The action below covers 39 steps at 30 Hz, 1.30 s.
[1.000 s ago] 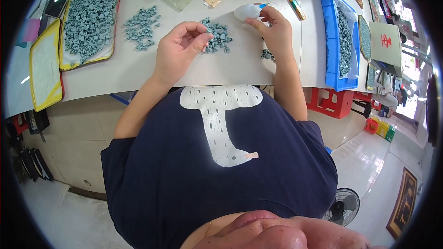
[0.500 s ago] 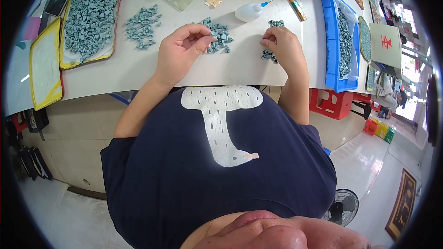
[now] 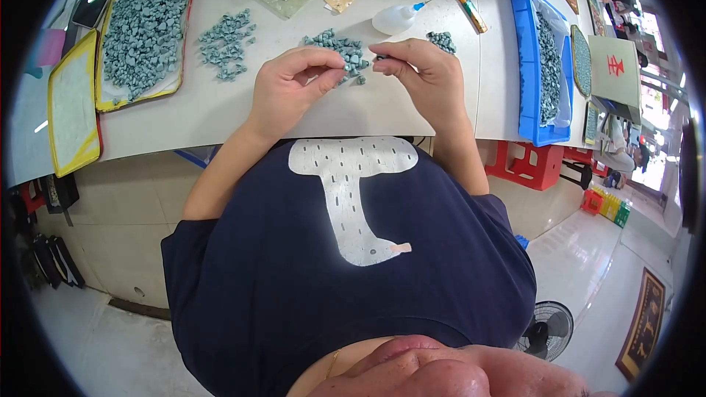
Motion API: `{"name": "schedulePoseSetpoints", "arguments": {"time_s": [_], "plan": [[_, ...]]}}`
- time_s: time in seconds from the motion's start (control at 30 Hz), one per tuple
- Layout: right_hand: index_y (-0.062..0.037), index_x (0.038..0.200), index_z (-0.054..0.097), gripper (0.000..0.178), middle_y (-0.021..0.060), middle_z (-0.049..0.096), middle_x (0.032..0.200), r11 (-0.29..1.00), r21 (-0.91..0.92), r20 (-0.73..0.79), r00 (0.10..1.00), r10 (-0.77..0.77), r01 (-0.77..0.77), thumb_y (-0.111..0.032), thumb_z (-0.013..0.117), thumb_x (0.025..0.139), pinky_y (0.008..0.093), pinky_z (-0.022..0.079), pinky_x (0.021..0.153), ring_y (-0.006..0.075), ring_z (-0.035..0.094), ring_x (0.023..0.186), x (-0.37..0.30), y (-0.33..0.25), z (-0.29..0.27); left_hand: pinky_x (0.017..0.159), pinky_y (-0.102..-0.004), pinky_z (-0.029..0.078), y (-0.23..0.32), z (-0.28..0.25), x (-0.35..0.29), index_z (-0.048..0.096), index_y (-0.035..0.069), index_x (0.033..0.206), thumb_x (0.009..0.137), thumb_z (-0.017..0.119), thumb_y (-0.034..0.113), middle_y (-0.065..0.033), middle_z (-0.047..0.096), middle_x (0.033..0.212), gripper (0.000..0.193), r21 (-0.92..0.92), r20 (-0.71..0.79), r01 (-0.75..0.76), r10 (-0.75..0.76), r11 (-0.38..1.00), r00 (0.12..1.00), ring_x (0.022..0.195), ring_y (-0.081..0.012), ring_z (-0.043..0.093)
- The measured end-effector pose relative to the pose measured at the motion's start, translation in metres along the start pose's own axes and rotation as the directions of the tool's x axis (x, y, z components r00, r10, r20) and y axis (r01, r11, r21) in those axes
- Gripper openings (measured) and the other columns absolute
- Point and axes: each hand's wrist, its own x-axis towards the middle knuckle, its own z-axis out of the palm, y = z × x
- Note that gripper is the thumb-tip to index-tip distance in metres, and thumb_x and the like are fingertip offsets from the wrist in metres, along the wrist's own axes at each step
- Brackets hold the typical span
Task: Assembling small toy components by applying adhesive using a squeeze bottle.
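My left hand [image 3: 285, 90] is over the table with thumb and forefinger pinched on a small grey-green piece, just at the near edge of a middle heap of similar pieces [image 3: 329, 39]. A short gap to the right, my right hand [image 3: 432, 82] pinches a small dark piece [image 3: 379, 57] between thumb and forefinger. The two pinches face each other. Beyond my right hand lies a smaller heap of darker pieces [image 3: 441, 42]. What exactly the pieces are is too small to tell.
Left, a loose patch of grey-green pieces [image 3: 224, 44] lies beside a full yellow-edged tray [image 3: 118, 104]. A white squeeze bottle [image 3: 393, 20] with blue tip stands behind the heaps, near a lighter-shaped orange-green item [image 3: 473, 15]. A blue bin [image 3: 526, 66] bounds the right side.
My right hand has come left from the darker heap toward my left hand, bringing a small dark piece. My left hand stays nearly in place, still pinching.
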Motion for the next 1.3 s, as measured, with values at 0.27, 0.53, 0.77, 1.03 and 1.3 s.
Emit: {"name": "schedulePoseSetpoints", "arguments": {"time_s": [0.27, 0.53, 0.77, 1.03, 1.3], "plan": [[-0.0023, 0.101, 0.069, 0.02, 0.0066, 0.069, 0.084, 0.992, 0.088, -0.094, 0.992, -0.086, 0.095, 0.0, 0.065, 0.082, 0.0226, 0.05, 0.065, 0.0143, 0.064, 0.071, 0.006, -0.008, 0.023, 0.073, -0.0234, 0.051, 0.001, -0.005, 0.0, 0.065, -0.003, 0.097, 0.083, 0.064, -0.005, -0.0076, 0.064, 0.095, 0.014, 0.017, 0.0, 0.022, -0.022, 1.0, 1.0, 0.084, -0.0134, 0.063], [-0.0034, 0.096, 0.07, 0.019, 0.0072, 0.069, 0.082, 0.996, 0.081, -0.07, 0.997, -0.041, 0.047, -0.001, 0.07, 0.077, 0.0226, 0.05, 0.065, 0.0137, 0.065, 0.072, 0.006, -0.011, 0.032, 0.071, -0.0226, 0.051, -0.002, -0.011, -0.001, 0.064, -0.003, 0.098, 0.083, 0.064, -0.005, -0.0076, 0.064, 0.095, 0.015, 0.002, -0.006, 0.025, -0.025, 1.0, 1.0, 0.083, -0.0133, 0.063], [-0.0024, 0.092, 0.071, 0.022, 0.0072, 0.068, 0.081, 0.983, -0.038, -0.195, 0.963, -0.184, 0.18, 0.004, 0.072, 0.071, 0.024, 0.05, 0.06, 0.0138, 0.064, 0.07, 0.007, -0.01, 0.041, 0.068, -0.0232, 0.05, -0.003, -0.012, 0.0, 0.064, -0.003, 0.095, 0.081, 0.065, -0.005, -0.007, 0.065, 0.093, 0.014, 0.048, -0.045, -0.056, 0.058, 0.997, 0.997, 0.08, -0.0125, 0.062], [-0.0018, 0.089, 0.069, 0.026, 0.0074, 0.066, 0.08, 0.861, -0.262, -0.159, 0.86, -0.484, 0.436, 0.007, 0.074, 0.065, 0.0263, 0.05, 0.056, 0.0174, 0.062, 0.067, 0.012, -0.012, 0.036, 0.06, -0.0239, 0.049, 0.006, -0.009, 0.003, 0.065, 0.0, 0.089, 0.076, 0.069, -0.003, -0.007, 0.066, 0.084, 0.015, 0.344, -0.048, -0.181, 0.21, 0.921, 0.976, 0.07, -0.0135, 0.062], [-0.002, 0.088, 0.067, 0.027, 0.0067, 0.065, 0.079, 0.797, -0.336, -0.099, 0.822, -0.56, 0.502, 0.006, 0.075, 0.063, 0.0286, 0.048, 0.056, 0.0195, 0.06, 0.064, 0.012, -0.012, 0.031, 0.06, -0.0255, 0.05, 0.012, -0.006, 0.005, 0.064, -0.001, 0.088, 0.074, 0.069, -0.003, -0.0081, 0.066, 0.083, 0.015, 0.454, -0.01, -0.227, 0.259, 0.862, 0.966, 0.069, -0.0158, 0.062]]}}
